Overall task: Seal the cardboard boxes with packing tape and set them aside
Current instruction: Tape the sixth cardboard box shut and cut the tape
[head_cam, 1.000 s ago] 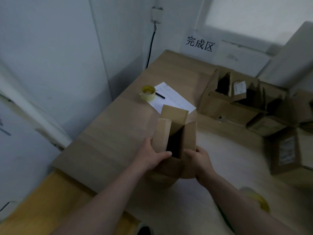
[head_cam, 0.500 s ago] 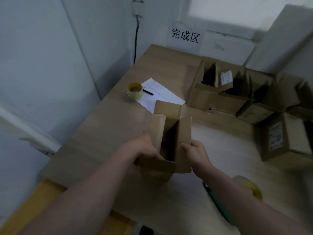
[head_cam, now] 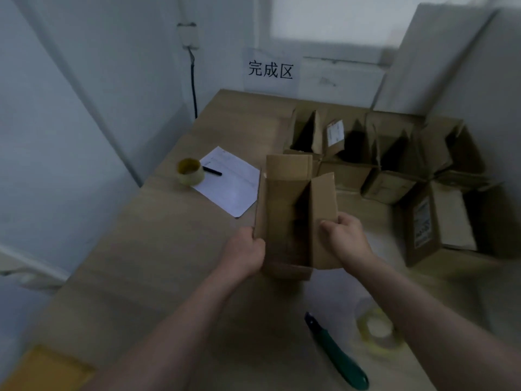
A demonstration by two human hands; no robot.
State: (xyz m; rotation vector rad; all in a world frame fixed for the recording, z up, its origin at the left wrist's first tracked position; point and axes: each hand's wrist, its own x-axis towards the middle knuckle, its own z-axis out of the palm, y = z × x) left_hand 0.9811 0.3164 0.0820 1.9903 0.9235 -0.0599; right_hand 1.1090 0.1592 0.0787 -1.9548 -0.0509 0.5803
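While its flaps stand open, left hand and right hand grip the cardboard box.

Hands: two, left hand, right hand
Held box: one
Tape rolls: two, far roll, near roll
Paper sheet: one
Pen: one
Green knife: one
Wall sign: one
Stacked boxes: several, count unclear

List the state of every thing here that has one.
Held cardboard box: flaps open, unsealed.
Left hand: grips the box's left flap.
Right hand: grips its right flap.
Boxes behind: flaps open.
Near tape roll: lying flat.
Far tape roll: lying flat.
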